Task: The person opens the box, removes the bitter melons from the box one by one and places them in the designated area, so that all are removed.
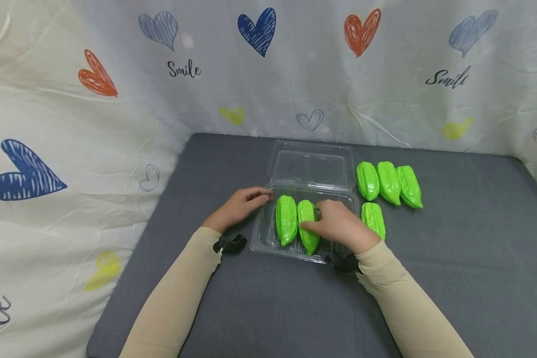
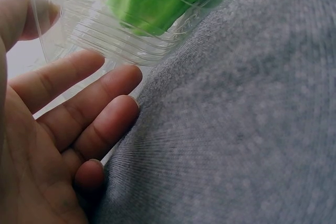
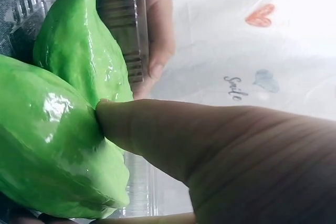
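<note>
My right hand [image 1: 340, 223] grips a glossy green ridged fruit [image 1: 307, 233], shaped like a star fruit, inside a clear plastic container [image 1: 265, 241]. The thumb presses one side of it; in the right wrist view the other fingers are mostly hidden. A second green fruit [image 1: 287, 219] lies beside it, to the left, also in the container. My left hand [image 1: 241, 206] is at the container's left rim. Its fingers [image 2: 94, 85] are loosely extended beside the ribbed plastic wall, and its thumb shows through the plastic.
The container's hinged lid [image 1: 312, 164] lies folded back behind it. To the right, three green fruits [image 1: 389, 181] lie in a row on the grey table [image 1: 268, 313]. Another green fruit [image 1: 373, 219] lies in front of them, near the right forearm. A heart-printed curtain [image 1: 295, 74] hangs behind.
</note>
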### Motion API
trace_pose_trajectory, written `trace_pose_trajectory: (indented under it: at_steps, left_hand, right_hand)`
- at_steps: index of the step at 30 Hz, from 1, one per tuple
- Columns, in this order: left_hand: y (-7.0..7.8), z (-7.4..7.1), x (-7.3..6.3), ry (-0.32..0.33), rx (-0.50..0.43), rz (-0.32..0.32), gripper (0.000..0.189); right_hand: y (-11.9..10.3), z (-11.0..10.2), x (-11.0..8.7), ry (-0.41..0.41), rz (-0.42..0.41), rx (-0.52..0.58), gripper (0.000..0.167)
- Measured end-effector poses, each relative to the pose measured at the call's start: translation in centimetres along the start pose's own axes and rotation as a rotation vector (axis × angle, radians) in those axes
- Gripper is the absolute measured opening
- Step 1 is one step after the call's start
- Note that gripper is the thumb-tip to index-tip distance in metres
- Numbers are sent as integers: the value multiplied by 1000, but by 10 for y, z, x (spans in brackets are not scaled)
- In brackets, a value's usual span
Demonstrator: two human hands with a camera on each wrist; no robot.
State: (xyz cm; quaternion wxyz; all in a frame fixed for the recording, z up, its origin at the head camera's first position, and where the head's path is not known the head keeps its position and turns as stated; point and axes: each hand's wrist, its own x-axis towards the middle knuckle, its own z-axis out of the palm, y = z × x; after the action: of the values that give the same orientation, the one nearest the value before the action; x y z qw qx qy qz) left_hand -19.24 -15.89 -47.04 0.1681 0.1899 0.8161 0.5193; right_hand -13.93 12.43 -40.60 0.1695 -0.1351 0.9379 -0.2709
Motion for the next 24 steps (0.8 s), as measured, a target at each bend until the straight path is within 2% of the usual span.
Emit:
trace_pose_trajectory:
  at_steps: [13,24]
  left_hand:
    - [0,0,-2,6,0,-6,40]
    - [-1,2,-1,0,-9,5,41]
  right_hand:
    - [1,-3,1,-2,6,-15,30]
    - [5,-15,-9,27,-4,34,33]
